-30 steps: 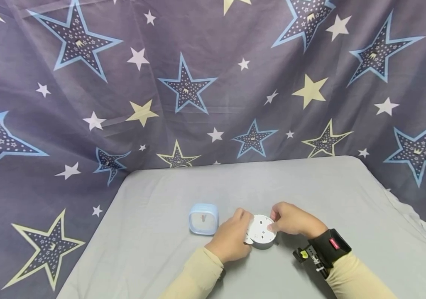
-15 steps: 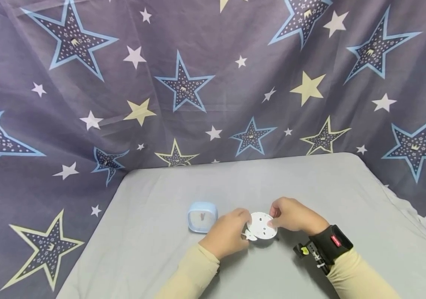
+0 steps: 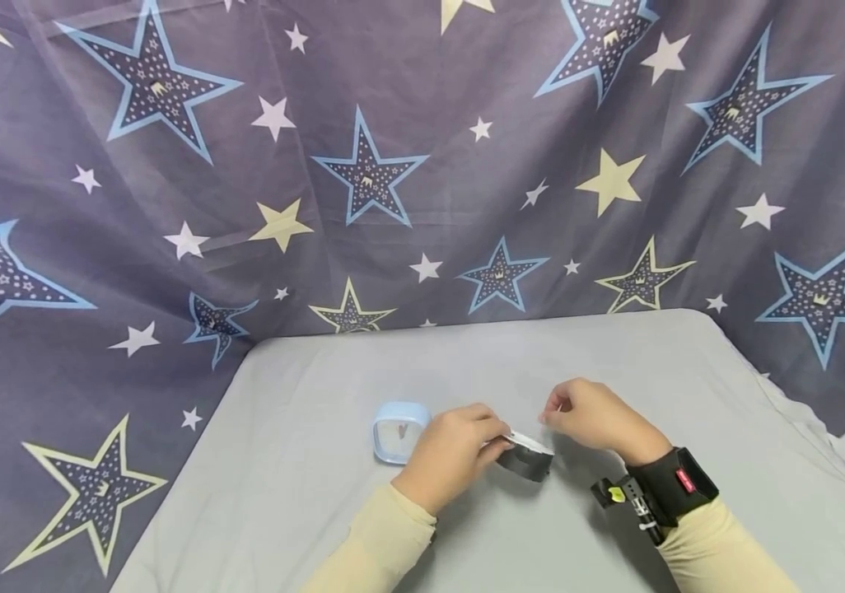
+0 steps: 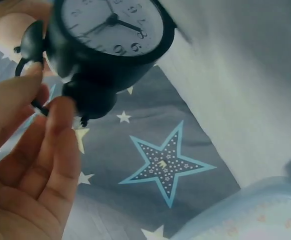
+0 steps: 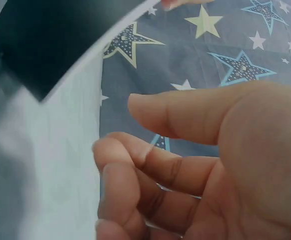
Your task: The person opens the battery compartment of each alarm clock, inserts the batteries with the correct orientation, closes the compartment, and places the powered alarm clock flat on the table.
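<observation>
A black twin-bell alarm clock (image 3: pixel 525 459) is tilted above the table in the head view, its white back edge facing up. My left hand (image 3: pixel 452 453) grips it at the bell end. In the left wrist view, the thumb and fingers pinch the clock's handle between the bells, and its white numbered dial (image 4: pixel 113 25) shows. To the right of the clock, apart from it, my right hand (image 3: pixel 604 420) has loosely bent fingers. A gap shows between its thumb and fingers (image 5: pixel 175 112) in the right wrist view, with nothing held.
Just left of my left hand stands a light-blue square clock (image 3: pixel 395 432), partly covered by that hand. A grey cloth (image 3: pixel 304 511) covers the table. Star-patterned fabric (image 3: pixel 422 165) hangs behind it and at both sides. A black strap with a camera (image 3: pixel 670 494) wraps my right wrist.
My right hand has let go of the black clock and moved slightly up and right. My left hand has tipped the clock, so its white back no longer faces the head camera.
</observation>
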`<state>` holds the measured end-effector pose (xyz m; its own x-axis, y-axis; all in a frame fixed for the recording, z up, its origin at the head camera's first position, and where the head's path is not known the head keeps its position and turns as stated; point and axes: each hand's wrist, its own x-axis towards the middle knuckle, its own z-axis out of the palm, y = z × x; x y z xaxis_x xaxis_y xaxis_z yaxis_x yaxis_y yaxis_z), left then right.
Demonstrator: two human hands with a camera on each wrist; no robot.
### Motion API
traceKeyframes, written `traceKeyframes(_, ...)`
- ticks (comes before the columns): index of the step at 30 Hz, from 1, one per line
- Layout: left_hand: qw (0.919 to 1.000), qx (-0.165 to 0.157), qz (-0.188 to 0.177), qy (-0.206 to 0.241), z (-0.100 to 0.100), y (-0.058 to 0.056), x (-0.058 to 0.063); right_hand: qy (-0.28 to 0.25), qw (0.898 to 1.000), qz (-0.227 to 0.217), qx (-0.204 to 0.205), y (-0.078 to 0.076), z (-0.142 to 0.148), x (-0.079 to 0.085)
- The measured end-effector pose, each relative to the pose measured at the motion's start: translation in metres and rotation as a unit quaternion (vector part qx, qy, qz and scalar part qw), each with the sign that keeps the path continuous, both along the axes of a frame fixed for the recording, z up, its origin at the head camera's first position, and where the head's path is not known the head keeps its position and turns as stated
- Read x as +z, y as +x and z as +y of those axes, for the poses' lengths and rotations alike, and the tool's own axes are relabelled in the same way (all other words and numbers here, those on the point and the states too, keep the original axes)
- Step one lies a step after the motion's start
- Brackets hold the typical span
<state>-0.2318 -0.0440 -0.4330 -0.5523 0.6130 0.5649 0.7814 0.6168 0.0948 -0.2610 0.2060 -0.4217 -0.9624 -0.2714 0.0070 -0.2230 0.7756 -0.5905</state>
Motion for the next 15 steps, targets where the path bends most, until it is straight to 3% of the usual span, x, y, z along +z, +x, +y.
traceKeyframes(6,0.9996,0.005,0.025,0.013,0.008,-0.005,0.01,0.007,1.0,0.002,-0.007,-0.002,0.004,0.006)
traceKeyframes(12,0.9989,0.017,0.042,-0.015,0.015,-0.016,0.017,0.009,1.0,0.0,-0.007,0.0,0.005,0.007)
traceKeyframes(15,0.999,0.022,0.03,-0.026,0.018,-0.022,0.017,0.009,1.0,-0.002,-0.009,0.001,0.005,0.008)
